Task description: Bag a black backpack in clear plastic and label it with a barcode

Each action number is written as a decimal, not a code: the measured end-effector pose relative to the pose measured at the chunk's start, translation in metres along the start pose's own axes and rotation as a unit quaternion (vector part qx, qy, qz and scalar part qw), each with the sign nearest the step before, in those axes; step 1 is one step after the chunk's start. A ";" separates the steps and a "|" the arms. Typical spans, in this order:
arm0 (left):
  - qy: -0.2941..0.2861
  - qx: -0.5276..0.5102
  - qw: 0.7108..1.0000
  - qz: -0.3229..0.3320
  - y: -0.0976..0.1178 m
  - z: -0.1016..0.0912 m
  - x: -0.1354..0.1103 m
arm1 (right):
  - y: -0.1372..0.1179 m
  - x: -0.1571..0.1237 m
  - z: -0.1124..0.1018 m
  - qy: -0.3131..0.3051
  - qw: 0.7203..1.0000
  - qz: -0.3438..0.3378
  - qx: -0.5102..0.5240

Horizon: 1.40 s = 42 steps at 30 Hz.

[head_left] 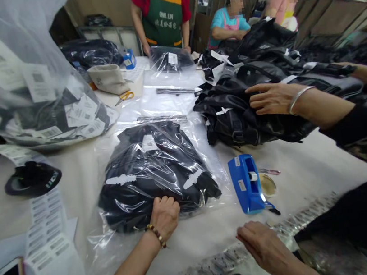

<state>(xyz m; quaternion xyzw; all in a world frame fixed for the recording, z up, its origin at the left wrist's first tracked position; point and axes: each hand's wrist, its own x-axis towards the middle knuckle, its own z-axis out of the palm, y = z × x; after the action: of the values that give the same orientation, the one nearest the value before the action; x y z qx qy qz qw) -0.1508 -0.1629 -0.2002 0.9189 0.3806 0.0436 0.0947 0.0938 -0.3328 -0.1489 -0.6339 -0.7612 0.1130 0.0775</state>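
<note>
A black garment sealed in a clear plastic bag lies in the middle of the white table. My left hand, with a bead bracelet at the wrist, is closed and presses on the near edge of that bag. My right hand rests curled at the table's near edge, on a strip of barcode labels; whether it pinches one is hidden. A blue tape dispenser stands just beyond my right hand.
A co-worker's hand with a bangle rests on a pile of black garments at the right. A large clear bag of tagged items stands at the left. Label sheets, scissors and other people at the far end.
</note>
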 end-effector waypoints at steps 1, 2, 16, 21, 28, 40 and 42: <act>-0.001 -0.003 1.000 0.000 0.000 0.001 0.000 | -0.011 0.021 -0.003 -0.025 0.999 -0.032 -0.018; -0.001 -0.006 1.000 0.000 0.000 0.001 -0.001 | -0.019 0.041 -0.005 -0.043 0.997 -0.061 -0.029; 0.016 -0.037 0.999 0.001 -0.001 0.007 -0.001 | -0.038 0.134 0.021 -0.126 0.985 -0.037 -0.115; 0.025 -0.042 0.999 0.001 -0.002 0.012 -0.002 | -0.047 0.137 0.019 -0.138 0.983 0.048 -0.112; 0.031 -0.043 0.999 0.006 -0.004 0.013 -0.002 | -0.042 0.144 0.013 -0.142 0.979 0.110 -0.096; 0.019 -0.042 0.999 0.008 -0.005 0.016 -0.002 | 0.009 0.130 0.006 -0.056 0.994 0.097 -0.009; 0.017 -0.042 0.999 0.008 -0.005 0.016 -0.002 | 0.000 0.118 0.012 -0.008 0.995 0.097 -0.002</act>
<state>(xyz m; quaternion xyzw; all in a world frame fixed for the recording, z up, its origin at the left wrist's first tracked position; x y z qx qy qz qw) -0.1538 -0.1632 -0.2175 0.9163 0.3722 0.0765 0.1263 0.0692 -0.2173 -0.1636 -0.7042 -0.6967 0.1231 0.0589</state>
